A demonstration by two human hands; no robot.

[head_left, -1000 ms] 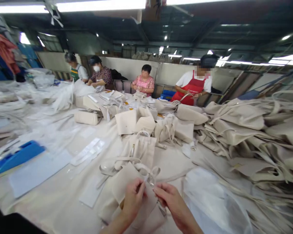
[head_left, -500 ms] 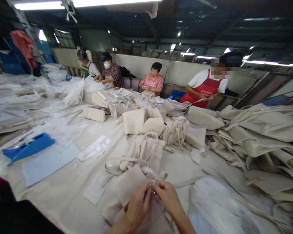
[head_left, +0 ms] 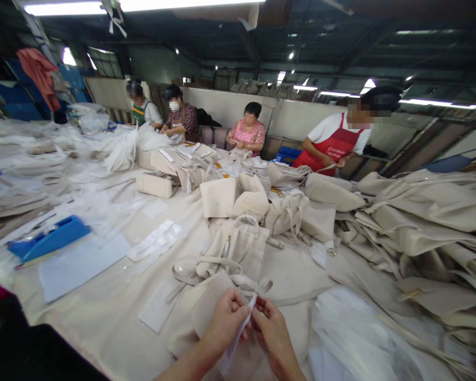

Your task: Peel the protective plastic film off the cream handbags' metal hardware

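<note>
A thin white strip (head_left: 235,344), perhaps tissue or wrapping sheet, runs upright between my two hands above a beige bag (head_left: 207,302). My left hand (head_left: 225,323) is closed, pinching the strip from its left side. From the right, my right hand (head_left: 273,325) pinches at the strip's upper part, its fingers curled in. Whatever lies under the strip on the bag is hidden by the hands. Just beyond them stands another beige handbag (head_left: 244,248) with a looped strap and a small metal zip pull.
A blue tape dispenser (head_left: 51,238) sits at left beside white sheets (head_left: 83,267). Stacked beige bag pieces (head_left: 432,222) fill the right, near clear plastic bags (head_left: 353,328). Several co-workers stand or sit across the table, one in a red apron (head_left: 329,148).
The white strip now stands between my hands, where earlier my fingers met at a small shiny metal piece. My hands have moved slightly apart.
</note>
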